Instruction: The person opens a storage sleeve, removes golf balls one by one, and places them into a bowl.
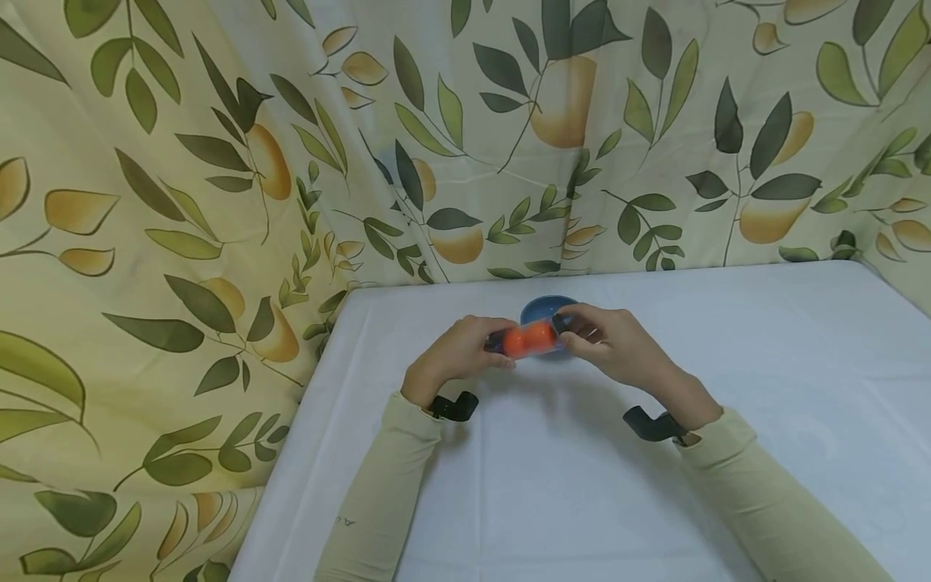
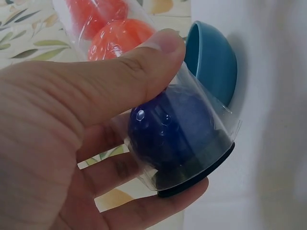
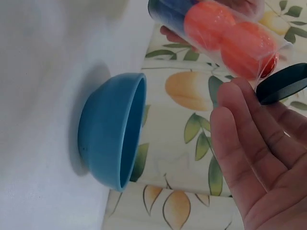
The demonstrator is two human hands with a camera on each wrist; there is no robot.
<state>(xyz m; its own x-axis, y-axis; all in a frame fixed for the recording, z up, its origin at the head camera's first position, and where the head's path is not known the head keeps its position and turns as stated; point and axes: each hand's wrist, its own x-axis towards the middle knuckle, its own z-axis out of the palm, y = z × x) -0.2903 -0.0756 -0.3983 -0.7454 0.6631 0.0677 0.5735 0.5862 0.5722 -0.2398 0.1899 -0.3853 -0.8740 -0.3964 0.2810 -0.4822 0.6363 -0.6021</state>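
My left hand (image 1: 465,343) grips a clear plastic tube (image 2: 192,148) of dimpled balls that look like golf balls. A dark blue ball (image 2: 165,127) sits at the tube's black-capped end, and two orange balls (image 3: 247,50) lie toward the other end. With thumb and fingers, my right hand (image 1: 618,343) holds a round black lid (image 3: 283,84) right beside that other end, apart from the rim as seen in the right wrist view. The tube is tilted above the table. Behind and below it stands a blue bowl (image 3: 108,129), upright on the cloth.
A white cloth (image 1: 553,485) covers the table. Leaf-and-fruit patterned curtains (image 1: 436,145) hang along its back and left side. Both wrists wear black camera mounts (image 1: 454,406).
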